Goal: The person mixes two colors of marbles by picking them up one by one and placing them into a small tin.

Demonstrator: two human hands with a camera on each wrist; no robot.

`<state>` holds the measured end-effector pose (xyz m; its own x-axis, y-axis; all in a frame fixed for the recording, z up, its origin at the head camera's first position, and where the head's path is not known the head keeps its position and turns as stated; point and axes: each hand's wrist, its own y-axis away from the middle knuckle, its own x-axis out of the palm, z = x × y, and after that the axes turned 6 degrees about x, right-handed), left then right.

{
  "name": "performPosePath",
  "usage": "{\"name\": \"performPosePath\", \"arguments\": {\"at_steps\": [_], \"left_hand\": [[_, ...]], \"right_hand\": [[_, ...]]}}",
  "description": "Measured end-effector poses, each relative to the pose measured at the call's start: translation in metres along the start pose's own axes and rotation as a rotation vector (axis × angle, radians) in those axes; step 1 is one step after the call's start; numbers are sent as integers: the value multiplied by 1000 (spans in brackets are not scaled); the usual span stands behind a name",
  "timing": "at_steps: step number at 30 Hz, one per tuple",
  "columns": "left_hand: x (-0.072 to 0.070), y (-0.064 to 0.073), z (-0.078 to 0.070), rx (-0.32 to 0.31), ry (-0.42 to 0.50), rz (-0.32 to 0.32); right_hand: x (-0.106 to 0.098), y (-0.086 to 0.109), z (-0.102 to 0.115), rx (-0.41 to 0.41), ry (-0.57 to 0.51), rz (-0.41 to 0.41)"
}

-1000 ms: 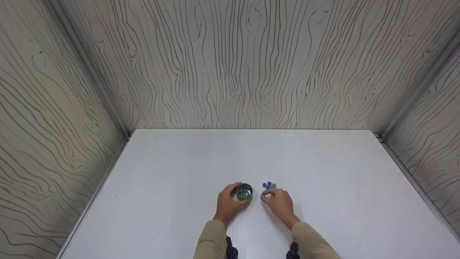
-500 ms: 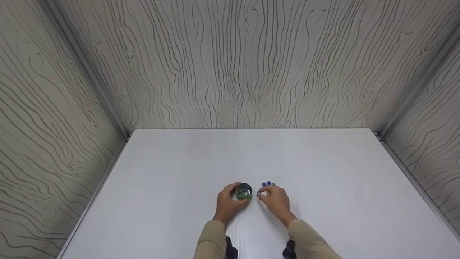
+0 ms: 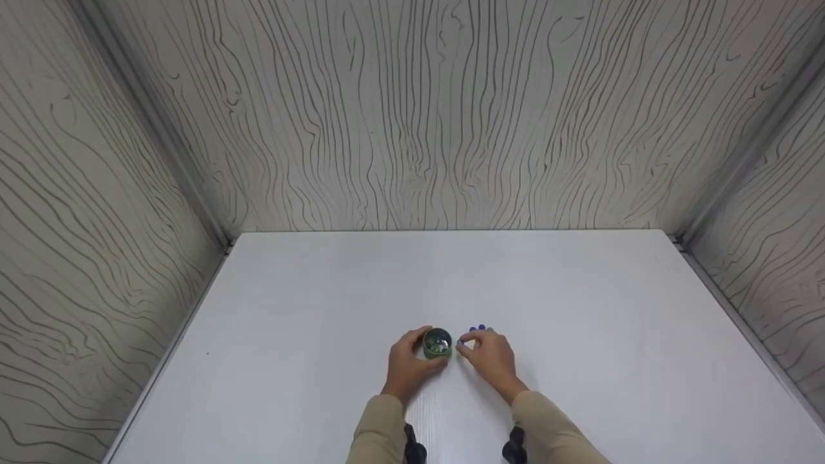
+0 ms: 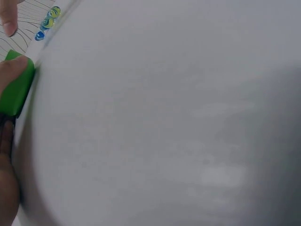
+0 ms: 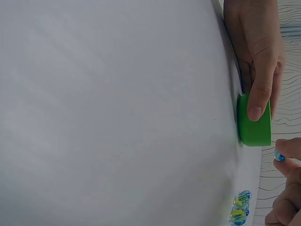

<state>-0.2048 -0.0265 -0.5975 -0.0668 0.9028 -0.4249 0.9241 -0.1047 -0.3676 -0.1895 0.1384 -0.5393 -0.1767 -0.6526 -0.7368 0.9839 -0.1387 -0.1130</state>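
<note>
A small green cup (image 3: 438,354) stands on the white table, with shiny glass marbles visible inside in the head view. Thumb and fingers of my left hand (image 3: 407,366) curl round its side and steady it. My right hand (image 3: 492,356) pinches a clear-and-blue marble (image 5: 279,156) between thumb and fingertip, just right of the cup's rim. In the right wrist view this marble sits a little apart from the green wall. Several loose marbles (image 5: 241,207), blue and yellow-green, lie on the table beyond the right hand, which partly hides them in the head view.
The white table (image 3: 309,296) stretches out on all sides of the hands. Wood-patterned panels (image 3: 419,116) rise at its back and both sides. Dark straps with knobs (image 3: 416,444) show at the wrists.
My right hand has moved left, carrying the pinched marble from beside the loose marbles to close by the cup. My left hand and the cup have stayed put.
</note>
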Motion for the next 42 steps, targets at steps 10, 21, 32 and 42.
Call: {"name": "performPosePath", "arguments": {"at_steps": [10,21,32,42], "left_hand": [[-2,0,-1,-10,10,8],[-2,0,2,8,-3,1],[-1,-1,1,-25,-1,9],[-1,0,-3,-43,0,8]], "right_hand": [[3,-1,5,-2,-13,21],[8,-3,8,-23,-2,1],[10,-5,13,-5,3,29],[13,-9,12,-25,2,43]]}}
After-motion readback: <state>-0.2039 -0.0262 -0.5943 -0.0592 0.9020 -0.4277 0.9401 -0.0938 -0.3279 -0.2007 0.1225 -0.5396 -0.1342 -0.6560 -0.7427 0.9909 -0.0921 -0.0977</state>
